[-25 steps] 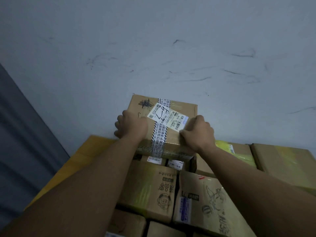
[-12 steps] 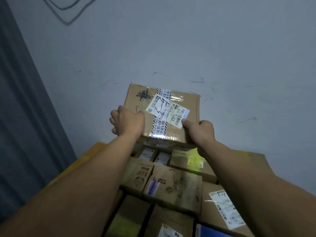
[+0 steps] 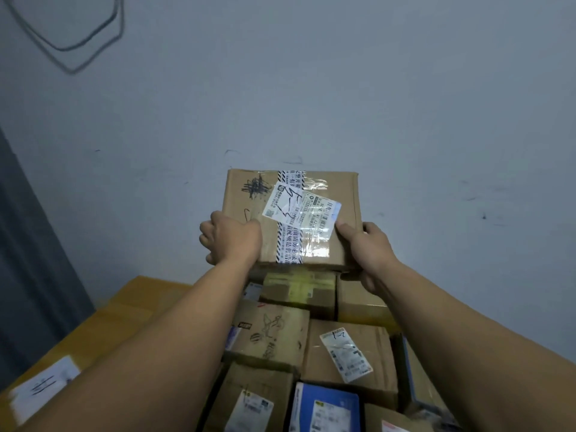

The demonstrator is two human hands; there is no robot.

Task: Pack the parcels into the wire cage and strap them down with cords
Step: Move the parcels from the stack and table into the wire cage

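A brown cardboard parcel [image 3: 314, 188] with a white shipping label, striped tape and a black scribble is held up in front of the pale wall, above the far end of a stack of parcels. My left hand [image 3: 232, 236] grips its near left corner, fingers curled round the edge. My right hand [image 3: 367, 244] holds the near right corner, thumb on top and fingers underneath. Below lie several packed parcels, among them a box with a drawn figure [image 3: 271, 332] and one with a white label [image 3: 349, 350]. No wire cage or cord can be made out.
A large yellow-brown box [image 3: 124, 307] with a white label lies at the left, beside the stack. A blue parcel [image 3: 325, 410] sits at the near edge. A dark curtain [image 3: 28, 244] hangs at the left, and a loop of cable [image 3: 71, 42] runs on the wall.
Both hands have lifted the parcel off the stack and carried it a little to the right. The view has tilted, so more parcels show below.
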